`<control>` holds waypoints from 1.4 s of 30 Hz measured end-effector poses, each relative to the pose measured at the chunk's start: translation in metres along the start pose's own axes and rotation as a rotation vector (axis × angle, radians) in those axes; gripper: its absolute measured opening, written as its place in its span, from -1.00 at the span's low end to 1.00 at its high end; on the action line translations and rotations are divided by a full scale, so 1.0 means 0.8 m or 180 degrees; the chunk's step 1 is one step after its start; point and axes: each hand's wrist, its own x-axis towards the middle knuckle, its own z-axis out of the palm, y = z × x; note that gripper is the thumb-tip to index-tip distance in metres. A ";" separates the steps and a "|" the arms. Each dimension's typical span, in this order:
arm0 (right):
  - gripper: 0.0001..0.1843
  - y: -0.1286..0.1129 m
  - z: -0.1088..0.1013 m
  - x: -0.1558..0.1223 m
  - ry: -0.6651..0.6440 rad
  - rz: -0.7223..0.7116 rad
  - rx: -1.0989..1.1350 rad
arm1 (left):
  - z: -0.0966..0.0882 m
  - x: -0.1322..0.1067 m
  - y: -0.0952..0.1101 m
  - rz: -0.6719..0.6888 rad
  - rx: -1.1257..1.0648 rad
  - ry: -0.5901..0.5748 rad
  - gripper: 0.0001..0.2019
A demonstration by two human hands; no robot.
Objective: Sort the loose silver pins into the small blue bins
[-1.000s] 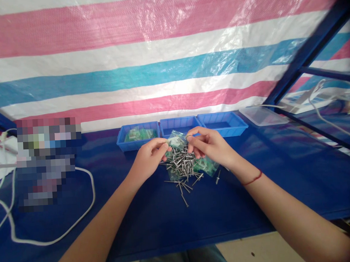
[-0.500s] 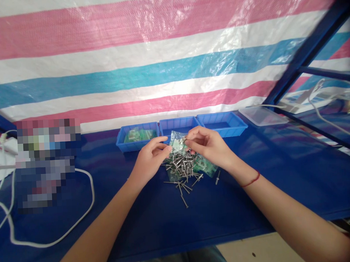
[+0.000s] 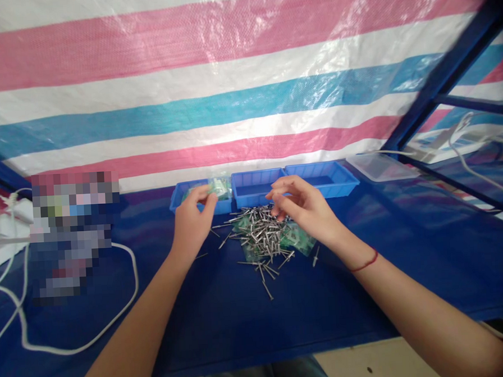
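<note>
A pile of small metal pins [image 3: 260, 236] lies on the blue table [image 3: 250, 318], on top of some green plastic packets [image 3: 300, 241]. My left hand [image 3: 191, 220] reaches to the left blue bin [image 3: 177, 199], its fingers closed on the edge of a small clear bag with green contents [image 3: 220, 187] over that bin. My right hand [image 3: 305, 207] hovers just above the right side of the pin pile. Its fingers are loosely bent and apart, with nothing seen in them. A red string circles my right wrist.
Three blue bins stand in a row at the back: the left one, a middle bin [image 3: 253, 187] and a right bin [image 3: 323, 176]. A clear plastic tray [image 3: 379, 166] sits further right. A white cable [image 3: 128, 285] loops at the left. A blue frame post [image 3: 439, 72] slants at the right.
Both hands held the small bag over the pile. My left hand has carried it left to the left bin, and my right hand has let go and stays over the pins.
</note>
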 end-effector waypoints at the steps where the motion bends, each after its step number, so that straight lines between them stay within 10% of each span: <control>1: -0.69 -0.001 0.000 0.000 0.0027 0.0007 -0.0027 | -0.004 0.006 -0.005 0.0023 0.0241 0.0113 -0.67; 14: -0.84 -0.018 -0.001 -0.010 -0.0772 -0.0669 -0.1562 | -0.014 0.007 -0.008 0.0727 0.1919 0.0189 -0.74; 21: -0.72 -0.048 0.016 -0.100 -0.1900 -0.1421 -0.3135 | -0.058 -0.056 0.002 0.1192 0.1491 -0.1213 -0.60; 28: -0.75 -0.014 0.013 -0.136 -0.1622 -0.1774 -0.3741 | -0.030 -0.102 -0.037 0.0900 0.1974 -0.1451 -0.34; 42: -0.78 -0.012 -0.043 -0.109 -0.1124 -0.1160 -0.3060 | 0.029 -0.103 0.019 0.0797 0.1396 -0.1509 0.08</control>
